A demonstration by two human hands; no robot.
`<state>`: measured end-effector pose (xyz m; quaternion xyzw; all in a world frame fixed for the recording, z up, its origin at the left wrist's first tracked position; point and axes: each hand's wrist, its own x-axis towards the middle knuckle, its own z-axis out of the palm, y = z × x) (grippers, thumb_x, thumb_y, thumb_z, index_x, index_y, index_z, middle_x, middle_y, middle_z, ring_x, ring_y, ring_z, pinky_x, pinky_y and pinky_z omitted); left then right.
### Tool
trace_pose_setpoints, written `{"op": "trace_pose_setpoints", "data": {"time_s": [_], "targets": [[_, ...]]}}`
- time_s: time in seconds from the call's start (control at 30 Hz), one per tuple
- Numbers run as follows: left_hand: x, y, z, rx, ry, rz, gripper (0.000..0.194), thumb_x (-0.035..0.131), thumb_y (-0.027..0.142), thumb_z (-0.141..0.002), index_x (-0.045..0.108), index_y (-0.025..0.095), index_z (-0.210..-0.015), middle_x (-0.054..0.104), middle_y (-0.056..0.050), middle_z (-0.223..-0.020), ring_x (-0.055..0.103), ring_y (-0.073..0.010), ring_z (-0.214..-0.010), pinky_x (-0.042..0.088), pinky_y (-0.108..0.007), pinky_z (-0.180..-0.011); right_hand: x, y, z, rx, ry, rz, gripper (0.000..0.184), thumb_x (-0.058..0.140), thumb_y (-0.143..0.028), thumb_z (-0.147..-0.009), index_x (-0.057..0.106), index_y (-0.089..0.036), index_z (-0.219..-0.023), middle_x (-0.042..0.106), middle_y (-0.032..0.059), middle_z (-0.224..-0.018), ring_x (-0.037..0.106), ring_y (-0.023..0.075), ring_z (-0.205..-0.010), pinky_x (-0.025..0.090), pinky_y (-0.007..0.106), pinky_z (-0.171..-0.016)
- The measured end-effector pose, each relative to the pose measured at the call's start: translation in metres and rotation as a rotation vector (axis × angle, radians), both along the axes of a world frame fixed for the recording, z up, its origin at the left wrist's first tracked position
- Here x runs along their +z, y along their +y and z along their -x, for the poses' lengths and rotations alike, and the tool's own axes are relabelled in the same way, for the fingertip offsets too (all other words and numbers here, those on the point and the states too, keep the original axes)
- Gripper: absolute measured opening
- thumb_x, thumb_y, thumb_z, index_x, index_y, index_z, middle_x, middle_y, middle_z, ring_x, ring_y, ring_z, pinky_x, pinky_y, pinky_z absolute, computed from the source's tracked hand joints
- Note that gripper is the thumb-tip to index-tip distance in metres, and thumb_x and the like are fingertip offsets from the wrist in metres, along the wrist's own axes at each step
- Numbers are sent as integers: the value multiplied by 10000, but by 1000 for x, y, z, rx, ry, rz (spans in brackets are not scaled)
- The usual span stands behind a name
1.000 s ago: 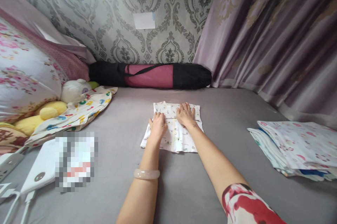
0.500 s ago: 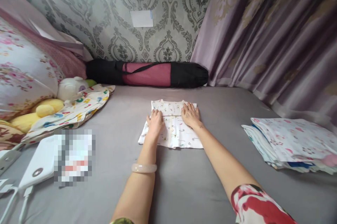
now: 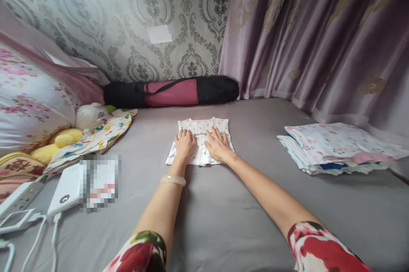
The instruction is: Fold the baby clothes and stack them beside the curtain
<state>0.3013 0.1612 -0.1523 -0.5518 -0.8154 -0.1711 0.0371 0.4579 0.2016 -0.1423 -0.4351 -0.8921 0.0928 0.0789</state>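
Observation:
A small white baby shirt (image 3: pixel 202 126) with a tiny print and a buttoned front lies on the grey bed sheet (image 3: pixel 211 212), its sleeves folded in across the upper part. My left hand (image 3: pixel 185 143) rests on its left half, palm down with fingers stretched out. On the right half, my right hand (image 3: pixel 218 144) lies flat, fingers spread and pointing up and left. Neither hand grips the cloth. The hands hide parts of the shirt's middle.
Folded printed cloths (image 3: pixel 335 142) are stacked at the right. A black and maroon long bag (image 3: pixel 172 93) lies along the wall. At the left are a white power bank (image 3: pixel 65 191), cables, a power strip (image 3: pixel 21 199), plush toys (image 3: pixel 68 138) and a floral pillow (image 3: pixel 32 106).
My right hand has slid inward from the shirt's upper right corner, with its fingers spread wider. My left hand still lies on the left half. The view has turned slightly right.

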Motion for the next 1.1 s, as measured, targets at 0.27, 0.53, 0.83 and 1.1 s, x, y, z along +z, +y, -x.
{"op": "trace_pose_setpoints", "data": {"time_s": [0.27, 0.53, 0.83, 1.1], "targets": [[4, -10, -3, -96, 104, 137, 489, 271, 357, -987, 441, 64, -1339, 395, -222, -1478, 266, -330, -1421, 192, -552, -1136, 0, -46, -4, 179, -7, 69, 638, 188, -418, -985, 247, -73, -1519, 171, 125, -1597, 98, 234, -1478, 16, 487, -1180], [3, -43, -13, -319, 41, 275, 544, 178, 377, -1007, 313, 109, -1460, 244, -184, -1570, 168, -294, -1468, 192, -563, -1140, 6, -42, -8, 215, -49, 126, 634, 176, -386, -980, 245, -53, -1516, 178, 124, -1594, 120, 238, -1475, 46, 486, -1183], [9, -73, 2, -353, 64, 290, 604, 253, 487, -984, 321, 150, -1481, 233, -157, -1579, 169, -309, -1468, 133, -557, -1157, 3, -48, -36, 147, -61, 43, 584, 210, -409, -994, 272, -172, -1524, 192, 99, -1598, 104, 284, -1474, 66, 532, -1168], [6, -72, 19, -414, -13, 189, 524, 371, 462, -953, 436, 178, -1389, 388, -149, -1504, 337, -293, -1396, 263, -497, -1127, 8, -35, -49, 187, 85, 122, 531, 361, -326, -961, 388, -155, -1462, 339, 124, -1542, 277, 243, -1426, 201, 418, -1156]]}}
